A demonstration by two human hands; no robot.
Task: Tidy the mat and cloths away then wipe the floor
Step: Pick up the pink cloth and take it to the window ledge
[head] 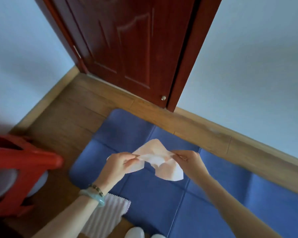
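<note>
Above one blue mat (pixel 162 200), two hands grip one pink cloth (pixel 159 162)

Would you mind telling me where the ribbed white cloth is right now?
In the head view the ribbed white cloth lies at bottom left of centre, over the near left edge of the blue mat, just under the left forearm.

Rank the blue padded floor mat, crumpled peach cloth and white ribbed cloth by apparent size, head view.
Blue padded floor mat, largest.
Crumpled peach cloth and white ribbed cloth look alike; forearm partly hides the latter.
</note>
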